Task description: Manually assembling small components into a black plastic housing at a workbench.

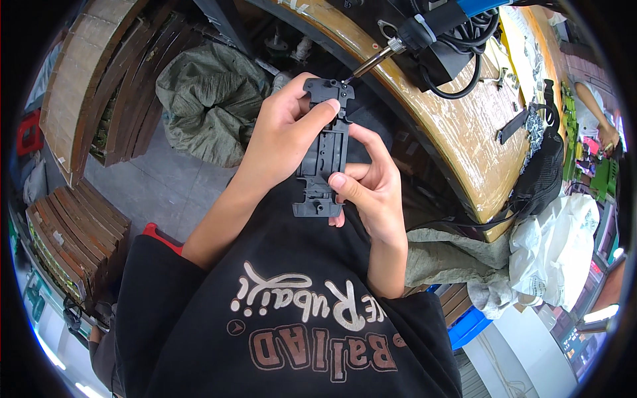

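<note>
Both hands are holding a dark grey plastic part (323,149), long and flat with ribs, in the air over the person's lap, just off the near curved edge of the wooden surface (464,132). Left hand (282,136) is wrapping the part's upper left side, thumb pressing across its top end. Right hand (371,182) is pinching the lower right side, thumb on the face, fingers curling behind. A powered screwdriver (398,41) is hanging in from the surface side, its bit tip touching the part's top right corner. Open room: bare grey floor (159,186) to the left, between a crumpled green sack (209,99) and stacked brown wooden boards (79,232). To the right, little room: a black bag (541,172) is hanging at the surface edge, a white printed sack (554,249) lying below it, a blue crate (468,328) under that. Small black pieces (514,125) are lying on the surface's far right part.
</note>
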`<action>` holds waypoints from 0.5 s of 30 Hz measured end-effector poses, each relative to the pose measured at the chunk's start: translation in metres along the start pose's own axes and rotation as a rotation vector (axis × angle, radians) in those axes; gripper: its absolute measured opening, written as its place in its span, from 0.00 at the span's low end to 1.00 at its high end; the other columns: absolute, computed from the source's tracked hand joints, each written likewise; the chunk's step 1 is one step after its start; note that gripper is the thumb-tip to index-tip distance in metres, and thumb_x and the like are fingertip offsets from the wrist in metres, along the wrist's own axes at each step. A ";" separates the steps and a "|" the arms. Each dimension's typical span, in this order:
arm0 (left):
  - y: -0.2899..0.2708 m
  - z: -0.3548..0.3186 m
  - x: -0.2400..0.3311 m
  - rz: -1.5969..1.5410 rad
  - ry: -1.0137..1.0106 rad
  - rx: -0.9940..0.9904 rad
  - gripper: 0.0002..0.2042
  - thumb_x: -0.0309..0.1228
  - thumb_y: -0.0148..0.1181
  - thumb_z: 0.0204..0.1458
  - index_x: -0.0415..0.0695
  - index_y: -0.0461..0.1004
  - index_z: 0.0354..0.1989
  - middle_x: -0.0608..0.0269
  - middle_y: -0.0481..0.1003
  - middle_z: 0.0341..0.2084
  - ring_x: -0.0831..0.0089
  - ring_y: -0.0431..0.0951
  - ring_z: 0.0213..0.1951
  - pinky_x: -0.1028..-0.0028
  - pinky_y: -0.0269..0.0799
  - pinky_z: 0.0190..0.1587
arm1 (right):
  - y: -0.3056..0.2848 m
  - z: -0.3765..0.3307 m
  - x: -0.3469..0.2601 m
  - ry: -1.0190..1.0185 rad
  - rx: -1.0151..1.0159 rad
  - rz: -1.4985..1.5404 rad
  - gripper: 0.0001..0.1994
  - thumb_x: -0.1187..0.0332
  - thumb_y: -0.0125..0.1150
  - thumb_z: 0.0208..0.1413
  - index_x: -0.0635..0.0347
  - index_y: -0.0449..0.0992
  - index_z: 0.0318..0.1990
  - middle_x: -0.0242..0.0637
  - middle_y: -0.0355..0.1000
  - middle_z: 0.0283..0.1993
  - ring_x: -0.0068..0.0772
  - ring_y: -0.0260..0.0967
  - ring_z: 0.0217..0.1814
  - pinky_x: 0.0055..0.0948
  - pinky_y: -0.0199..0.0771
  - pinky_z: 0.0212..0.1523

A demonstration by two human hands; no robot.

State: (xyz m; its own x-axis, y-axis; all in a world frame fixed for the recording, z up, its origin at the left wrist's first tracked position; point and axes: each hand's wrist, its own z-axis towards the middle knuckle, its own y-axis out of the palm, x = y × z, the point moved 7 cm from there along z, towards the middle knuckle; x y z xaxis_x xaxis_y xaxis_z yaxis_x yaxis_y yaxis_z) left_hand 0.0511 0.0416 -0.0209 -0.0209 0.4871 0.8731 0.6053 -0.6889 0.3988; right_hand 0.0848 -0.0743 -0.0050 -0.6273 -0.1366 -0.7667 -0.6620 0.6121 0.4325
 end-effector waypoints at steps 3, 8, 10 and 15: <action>0.002 0.001 0.001 -0.008 0.014 -0.005 0.02 0.25 0.51 0.50 0.41 0.66 0.29 0.72 0.68 0.17 0.90 0.64 0.19 0.86 0.59 0.20 | 0.000 0.000 -0.002 -0.015 0.012 0.013 0.27 0.78 0.58 0.47 0.66 0.52 0.54 0.37 0.67 0.18 0.22 0.64 0.15 0.19 0.65 0.12; 0.001 0.000 0.000 -0.001 0.005 0.004 0.02 0.25 0.51 0.50 0.40 0.66 0.29 0.72 0.68 0.18 0.90 0.64 0.20 0.86 0.58 0.21 | -0.001 0.000 -0.003 -0.047 0.000 -0.006 0.27 0.78 0.58 0.47 0.66 0.52 0.54 0.36 0.67 0.18 0.21 0.64 0.15 0.19 0.65 0.12; 0.000 0.000 0.000 -0.011 0.012 0.021 0.02 0.25 0.51 0.49 0.40 0.66 0.29 0.73 0.67 0.18 0.90 0.64 0.20 0.86 0.58 0.22 | 0.000 0.001 -0.004 -0.047 -0.009 -0.008 0.27 0.78 0.58 0.47 0.66 0.52 0.54 0.36 0.67 0.18 0.21 0.63 0.15 0.18 0.65 0.12; 0.001 0.000 -0.001 -0.041 -0.013 0.030 0.03 0.24 0.52 0.49 0.40 0.66 0.29 0.73 0.67 0.18 0.91 0.63 0.21 0.87 0.58 0.22 | 0.000 0.002 -0.005 -0.045 -0.019 0.019 0.27 0.78 0.58 0.47 0.66 0.53 0.54 0.36 0.67 0.18 0.21 0.63 0.15 0.18 0.65 0.12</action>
State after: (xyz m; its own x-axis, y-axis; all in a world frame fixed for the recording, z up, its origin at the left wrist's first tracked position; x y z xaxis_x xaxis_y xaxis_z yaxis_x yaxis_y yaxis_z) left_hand 0.0520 0.0411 -0.0212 -0.0363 0.5214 0.8526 0.6277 -0.6519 0.4254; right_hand 0.0881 -0.0721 -0.0022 -0.6210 -0.0901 -0.7787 -0.6581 0.5996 0.4554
